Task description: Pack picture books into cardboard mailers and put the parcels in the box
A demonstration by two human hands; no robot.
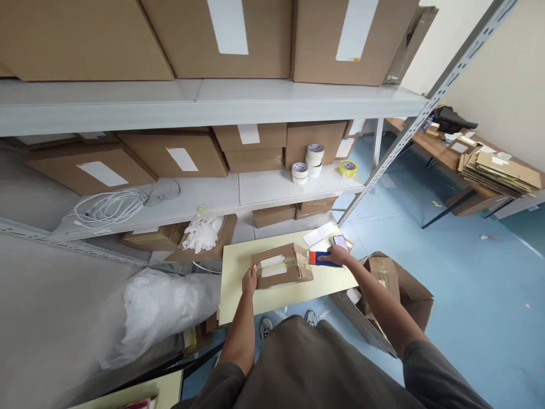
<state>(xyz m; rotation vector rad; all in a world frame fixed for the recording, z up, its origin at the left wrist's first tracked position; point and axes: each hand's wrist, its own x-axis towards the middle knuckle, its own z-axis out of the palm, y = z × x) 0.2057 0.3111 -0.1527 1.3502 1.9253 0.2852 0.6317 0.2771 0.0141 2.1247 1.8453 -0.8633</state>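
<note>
A taped cardboard box (303, 257) with white labels lies on the pale yellow table (238, 309). My left hand (250, 280) grips the box at its left end, fingers against the side. At the box's right end, my right hand (336, 255) is closed around a flat blue tool with an orange-red end (313, 258). That orange-red end points at the box's right side; whether it touches cannot be told. Just beyond my right hand is a phone (340, 241) with its screen lit, beside white papers (318, 234).
Shelving (272, 190) with cardboard boxes, tape rolls (300, 172) and a coiled white cable (113, 205) rises behind the table. White gloves (203, 233) fill a carton at left, near a plastic-wrapped bundle (166, 304). An open carton (417, 284) stands right; a desk (447, 153) stands farther off.
</note>
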